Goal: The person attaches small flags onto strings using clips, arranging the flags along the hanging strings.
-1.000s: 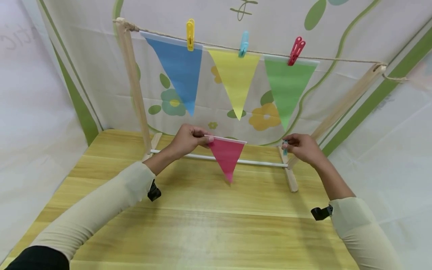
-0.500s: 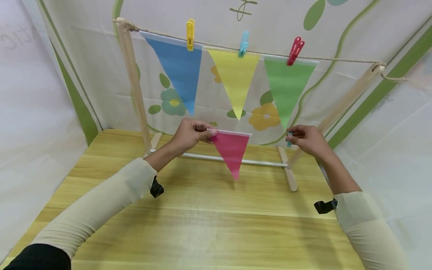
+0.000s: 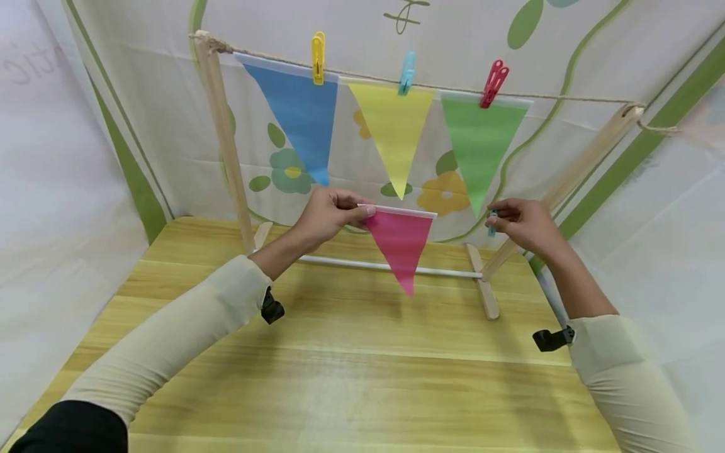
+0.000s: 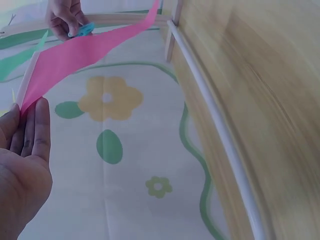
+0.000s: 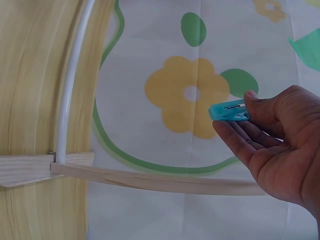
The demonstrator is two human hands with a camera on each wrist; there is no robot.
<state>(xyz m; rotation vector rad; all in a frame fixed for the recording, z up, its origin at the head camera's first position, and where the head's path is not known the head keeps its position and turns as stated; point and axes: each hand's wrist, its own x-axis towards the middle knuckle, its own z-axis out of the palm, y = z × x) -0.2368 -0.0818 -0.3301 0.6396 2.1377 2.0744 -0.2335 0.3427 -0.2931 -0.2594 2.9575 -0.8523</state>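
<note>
My left hand (image 3: 328, 217) pinches the top left corner of a pink triangular pennant (image 3: 402, 242), which hangs point down below the yellow pennant (image 3: 394, 126). In the left wrist view the thumb and fingers grip the white top strip of the pink pennant (image 4: 70, 60). Off to the right, my right hand (image 3: 527, 226) pinches a light-blue clothespin (image 5: 230, 110) between thumb and fingers. Overhead, a twine line (image 3: 583, 99) carries the blue pennant (image 3: 300, 107), the yellow one and the green pennant (image 3: 481, 138). A yellow clothespin (image 3: 318, 58), a blue clothespin (image 3: 406, 73) and a red clothespin (image 3: 494, 83) clip them.
Wooden posts, left (image 3: 226, 151) and right (image 3: 572, 176), hold up the twine. A white rod (image 3: 362, 263) joins their feet low over the wooden table (image 3: 340, 377). Behind stands a flower-patterned cloth (image 3: 357, 170).
The left hand has moved up and to the right, taking the pink pennant with it. The right hand has risen and shifted slightly right with the light-blue clothespin.
</note>
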